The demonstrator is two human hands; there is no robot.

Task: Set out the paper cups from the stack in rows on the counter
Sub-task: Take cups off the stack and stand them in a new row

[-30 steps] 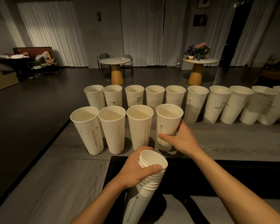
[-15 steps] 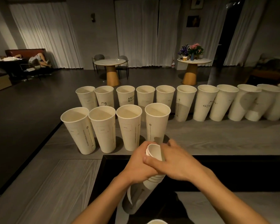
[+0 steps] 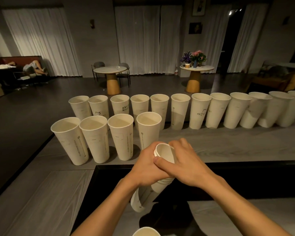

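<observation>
The stack of nested white paper cups [image 3: 143,195] is held tilted over the dark gap [image 3: 245,181] at the near edge of the grey wood-grain counter [image 3: 228,147]. The left hand [image 3: 144,167] wraps its upper part; the right hand [image 3: 184,163] pinches the top cup [image 3: 163,151] at the rim, thumb across its wall. A slight twist while pulling should free one cup only; it belongs just right of the near row of four upright cups [image 3: 121,135], in line, clear of the long row [image 3: 200,110] along the far edge.
</observation>
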